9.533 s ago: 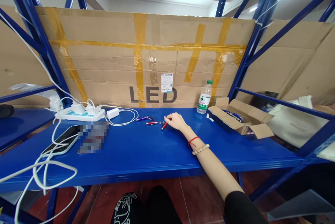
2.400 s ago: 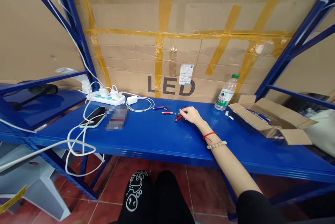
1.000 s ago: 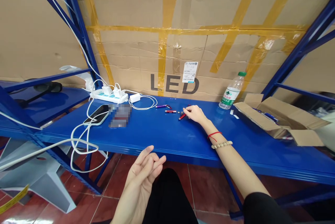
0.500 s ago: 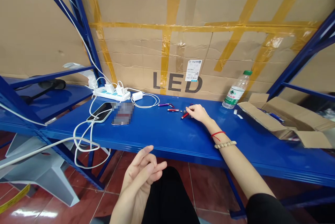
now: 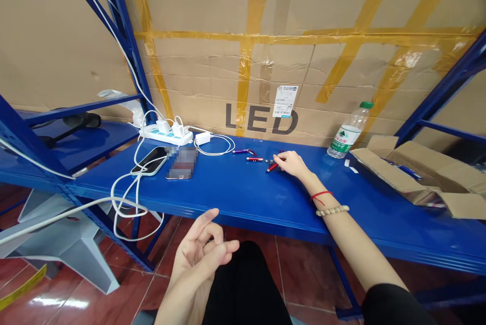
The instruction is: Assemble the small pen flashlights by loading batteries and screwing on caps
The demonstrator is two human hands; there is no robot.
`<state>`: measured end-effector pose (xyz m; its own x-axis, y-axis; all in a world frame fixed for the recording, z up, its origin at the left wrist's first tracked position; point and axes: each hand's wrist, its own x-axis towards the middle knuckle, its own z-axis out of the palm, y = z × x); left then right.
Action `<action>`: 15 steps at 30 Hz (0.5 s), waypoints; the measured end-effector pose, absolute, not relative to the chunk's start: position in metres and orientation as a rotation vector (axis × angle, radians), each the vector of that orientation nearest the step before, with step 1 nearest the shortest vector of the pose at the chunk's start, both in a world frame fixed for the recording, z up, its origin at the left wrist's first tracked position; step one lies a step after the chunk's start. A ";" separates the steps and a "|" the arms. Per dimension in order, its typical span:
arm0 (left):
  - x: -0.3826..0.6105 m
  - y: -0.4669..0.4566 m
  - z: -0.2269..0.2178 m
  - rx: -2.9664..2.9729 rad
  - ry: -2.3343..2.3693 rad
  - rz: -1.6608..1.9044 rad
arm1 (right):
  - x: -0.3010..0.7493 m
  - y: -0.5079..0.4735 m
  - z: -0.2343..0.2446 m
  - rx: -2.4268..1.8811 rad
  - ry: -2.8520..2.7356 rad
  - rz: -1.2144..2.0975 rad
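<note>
My right hand [image 5: 291, 164] rests at the blue shelf top [image 5: 235, 193], fingers closed round the upper end of a small red metal tube [image 5: 271, 167], which looks like a mini penlight. Just left of it lie tiny silvery pieces [image 5: 267, 161] and a second red tube [image 5: 254, 159]. Behind these is a purple tube [image 5: 240, 152] with a clip at its end. In front of the shelf edge I hold up my left hand [image 5: 203, 249], its thumb pressed to curled fingers while the index finger points up. Anything inside that pinch is too hidden to make out.
At left are a white power strip [image 5: 167, 133], a phone [image 5: 152, 161], a dark blurred flat item [image 5: 183, 164] and a looping white cable [image 5: 116, 213]. To the right stand a water bottle [image 5: 347, 132] and an open cardboard box [image 5: 410, 183]. A large cardboard panel [image 5: 212, 72] backs the shelf.
The whole view has shifted slightly, so the shelf items appear a little further right. My left hand's fingers have moved slightly; my right hand keeps its hold on the red tube.
</note>
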<state>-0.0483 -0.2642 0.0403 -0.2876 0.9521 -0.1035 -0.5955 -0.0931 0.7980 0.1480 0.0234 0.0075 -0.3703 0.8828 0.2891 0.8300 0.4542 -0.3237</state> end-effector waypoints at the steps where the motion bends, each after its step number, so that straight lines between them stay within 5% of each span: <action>1: -0.049 -0.264 0.040 0.547 0.924 1.670 | 0.148 0.023 0.008 -1.444 -2.290 0.174; 15: -0.079 -0.265 0.023 0.554 0.984 1.686 | 0.149 0.025 0.005 -1.449 -2.283 0.191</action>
<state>-0.0790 -0.2649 0.0233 -0.3351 0.9360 -0.1079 -0.5543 -0.1032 0.8259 0.1489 0.0253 0.0051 -0.3633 0.8888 0.2793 0.8300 0.4450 -0.3363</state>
